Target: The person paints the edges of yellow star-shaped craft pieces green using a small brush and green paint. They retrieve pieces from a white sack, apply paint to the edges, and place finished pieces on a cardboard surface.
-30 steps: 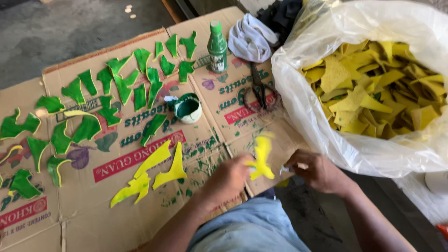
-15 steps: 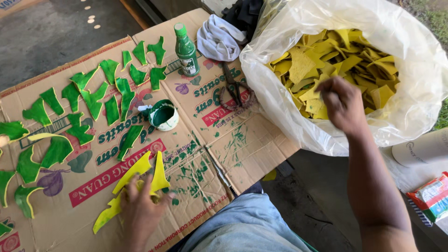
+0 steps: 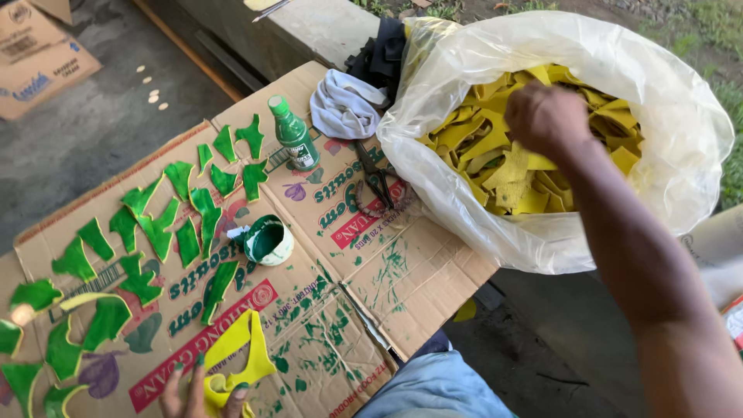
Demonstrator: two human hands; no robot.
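Observation:
My right hand (image 3: 548,116) reaches into a large clear plastic bag (image 3: 665,101) full of yellow foam pieces (image 3: 495,166); its fingers are curled among the pieces and I cannot tell whether it holds one. At the bottom edge my left hand (image 3: 197,393) presses its green-stained fingers on yellow foam cutouts (image 3: 236,352) lying on flattened cardboard (image 3: 379,294). Several green-painted cutouts (image 3: 159,224) are spread across the cardboard's left half.
A small cup of green paint (image 3: 268,240) stands mid-cardboard, a green bottle (image 3: 294,133) behind it. Scissors (image 3: 378,182) lie beside the bag, with a white cloth (image 3: 344,104) and dark cloth (image 3: 383,54) behind. A cardboard box (image 3: 35,46) sits at far left.
My right hand has gone from beside the yellow cutout in front of me up into the bag. My left hand has laid that cutout on the cardboard and stays on it.

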